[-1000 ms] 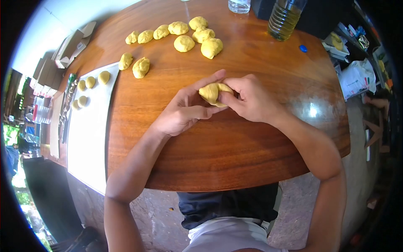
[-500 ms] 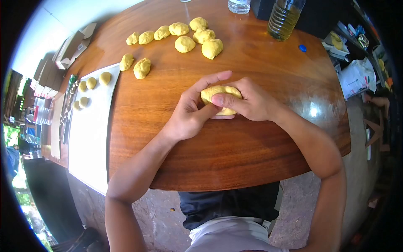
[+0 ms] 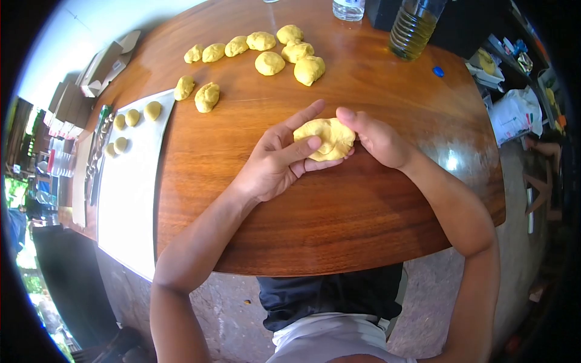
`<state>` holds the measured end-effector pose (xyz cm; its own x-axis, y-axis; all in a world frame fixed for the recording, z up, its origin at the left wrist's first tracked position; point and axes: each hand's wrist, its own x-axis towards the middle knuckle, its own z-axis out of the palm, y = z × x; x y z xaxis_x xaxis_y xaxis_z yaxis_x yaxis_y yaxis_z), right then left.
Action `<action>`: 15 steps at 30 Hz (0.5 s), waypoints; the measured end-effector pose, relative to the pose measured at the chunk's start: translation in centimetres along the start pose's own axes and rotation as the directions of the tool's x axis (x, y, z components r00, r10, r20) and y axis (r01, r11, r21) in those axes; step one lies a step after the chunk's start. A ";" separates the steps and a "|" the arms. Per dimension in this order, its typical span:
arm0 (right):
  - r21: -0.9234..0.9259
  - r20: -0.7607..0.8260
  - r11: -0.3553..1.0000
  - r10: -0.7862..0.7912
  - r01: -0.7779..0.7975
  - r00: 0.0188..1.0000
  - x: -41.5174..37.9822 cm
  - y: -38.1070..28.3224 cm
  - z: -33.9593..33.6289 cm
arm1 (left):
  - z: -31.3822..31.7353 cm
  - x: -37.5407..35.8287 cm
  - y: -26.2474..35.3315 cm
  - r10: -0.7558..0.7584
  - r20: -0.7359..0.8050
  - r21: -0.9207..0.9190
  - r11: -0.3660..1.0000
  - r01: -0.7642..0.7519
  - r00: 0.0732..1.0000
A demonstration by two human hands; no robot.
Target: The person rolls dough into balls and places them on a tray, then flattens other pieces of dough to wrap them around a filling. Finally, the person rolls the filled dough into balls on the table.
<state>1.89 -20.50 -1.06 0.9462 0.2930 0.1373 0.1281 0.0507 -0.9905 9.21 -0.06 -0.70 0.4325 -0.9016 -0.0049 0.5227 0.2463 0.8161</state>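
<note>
A flattened piece of yellow dough, with a creased hollow in its face, is held above the table. My left hand grips it from the left, thumb pressed on its face and some fingers underneath. My right hand is at its right edge; the thumb is lifted by the upper rim, and the other fingers are partly hidden behind the dough. Several rough yellow dough lumps sit farther back on the wooden table. Nearer on the left, two more dough lumps lie close together.
A pale tray on the left carries several smooth dough balls. Toward the back right stand a bottle of yellowish liquid and a clear bottle. A blue cap lies close by. Cardboard boxes sit far left.
My right thumb has come off the dough's face and up to its rim. The dough now shows more of its face, and my left thumb lies across it.
</note>
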 end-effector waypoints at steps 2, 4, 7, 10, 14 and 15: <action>0.222 -0.186 0.968 0.163 -0.121 0.969 0.0 -0.6 0.8 | -0.3 0.2 -0.1 -0.005 0.015 -0.012 1.000 0.005 1.000; 0.209 -0.127 0.970 0.152 -0.124 0.980 0.0 -0.7 0.3 | -0.4 0.1 0.0 -0.013 0.028 -0.025 1.000 0.014 1.000; 0.069 0.039 0.994 0.087 -0.090 0.995 0.3 -0.9 -0.7 | -0.3 0.0 0.2 -0.032 0.019 -0.042 0.999 0.033 0.999; -0.119 0.159 0.990 0.090 -0.072 0.983 0.4 -1.5 -0.6 | -0.5 0.0 -0.1 0.010 0.034 0.095 0.995 -0.013 0.999; -0.214 0.057 0.972 0.112 -0.098 0.992 0.4 -1.1 0.0 | -0.5 0.0 -0.4 0.052 0.062 0.323 0.944 -0.070 0.997; -0.214 0.056 0.972 0.113 -0.098 0.992 0.4 -0.8 0.0 | -0.5 0.0 -0.4 0.090 0.113 0.405 0.905 -0.128 0.990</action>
<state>2.15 -20.44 -0.25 0.9363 0.3503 0.0250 0.0948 -0.1836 -0.9784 9.36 0.05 -1.33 0.3918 -0.9103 0.1336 0.1203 0.1946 0.9735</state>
